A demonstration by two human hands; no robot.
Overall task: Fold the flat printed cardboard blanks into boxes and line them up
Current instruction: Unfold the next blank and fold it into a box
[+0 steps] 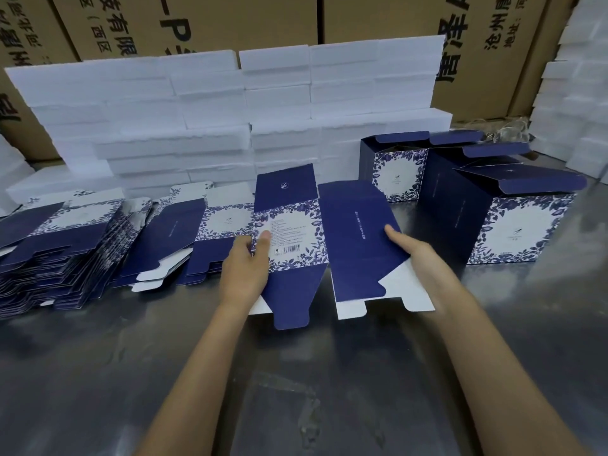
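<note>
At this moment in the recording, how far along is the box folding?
Early. Done: folded boxes stand together at the right, top flaps open; three or so show, the exact count unclear. In hand: one blank, half opened, held by the left hand and right hand. Left: sizeable stacks of flat blanks on the left of the table.

packing warehouse | stacked shipping cartons [204, 21] | white foam blocks [210, 103]
</note>
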